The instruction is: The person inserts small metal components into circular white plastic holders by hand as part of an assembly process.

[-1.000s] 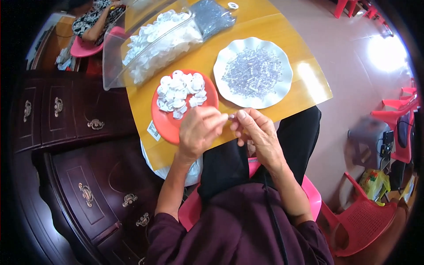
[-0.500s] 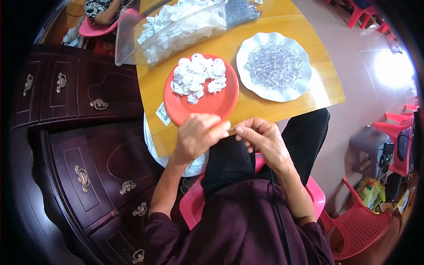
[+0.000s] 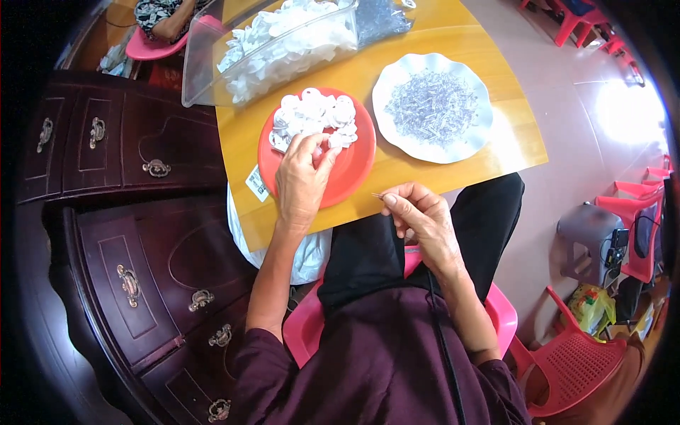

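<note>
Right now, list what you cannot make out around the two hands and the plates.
- Head view: what the left hand fingertips grip on the red plate is hidden among the white pieces.
- The thin pin in the right hand is too small to tell its kind.
- The grey bits on the white plate blur into one heap.
- The clear tub is cut off by the top edge.

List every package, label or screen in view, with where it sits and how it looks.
Label: small white sticker with dark print, on the yellow table edge left of the red plate.
Clear plastic box: far left corner of the table, full of white pieces.
Green and yellow bag: on the floor, far right.
No screens visible.
</note>
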The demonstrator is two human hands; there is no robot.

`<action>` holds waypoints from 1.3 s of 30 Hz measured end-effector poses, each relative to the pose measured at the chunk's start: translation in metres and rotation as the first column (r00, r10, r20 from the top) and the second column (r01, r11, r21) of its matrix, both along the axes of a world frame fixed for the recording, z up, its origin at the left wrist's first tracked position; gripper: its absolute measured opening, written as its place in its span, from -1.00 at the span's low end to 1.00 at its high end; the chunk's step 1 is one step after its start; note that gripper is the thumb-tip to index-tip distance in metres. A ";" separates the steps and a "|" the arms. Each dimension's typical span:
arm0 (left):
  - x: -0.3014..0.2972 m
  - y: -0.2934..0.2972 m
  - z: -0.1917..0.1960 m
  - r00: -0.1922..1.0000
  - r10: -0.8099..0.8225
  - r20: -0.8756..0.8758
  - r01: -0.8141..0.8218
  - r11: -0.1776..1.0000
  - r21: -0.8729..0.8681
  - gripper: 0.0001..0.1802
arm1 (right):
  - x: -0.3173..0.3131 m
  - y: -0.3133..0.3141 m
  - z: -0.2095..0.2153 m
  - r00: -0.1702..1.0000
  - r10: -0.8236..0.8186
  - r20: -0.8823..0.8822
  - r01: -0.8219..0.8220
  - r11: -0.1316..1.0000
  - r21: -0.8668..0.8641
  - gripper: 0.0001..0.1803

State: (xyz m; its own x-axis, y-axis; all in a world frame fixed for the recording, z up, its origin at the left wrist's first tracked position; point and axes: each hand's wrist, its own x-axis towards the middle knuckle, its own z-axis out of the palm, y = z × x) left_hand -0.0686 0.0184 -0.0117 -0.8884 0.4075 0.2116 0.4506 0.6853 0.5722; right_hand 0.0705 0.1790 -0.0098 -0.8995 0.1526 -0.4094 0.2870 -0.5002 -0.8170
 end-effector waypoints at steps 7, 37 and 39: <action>0.014 0.002 0.010 0.973 -0.103 -0.207 0.121 0.990 0.073 -0.75 | -0.003 -0.004 -0.002 0.995 -0.050 -0.086 0.064 0.984 0.168 -0.83; 0.059 -0.004 0.000 0.756 -0.537 0.374 -0.159 0.403 0.901 -0.50 | -0.008 -0.014 0.014 0.961 -0.031 -0.274 0.090 0.974 0.207 -0.90; 0.058 -0.003 -0.001 0.760 -0.546 0.352 -0.125 0.409 0.904 -0.49 | -0.007 -0.012 0.015 0.968 -0.004 -0.253 0.082 0.951 0.299 -0.91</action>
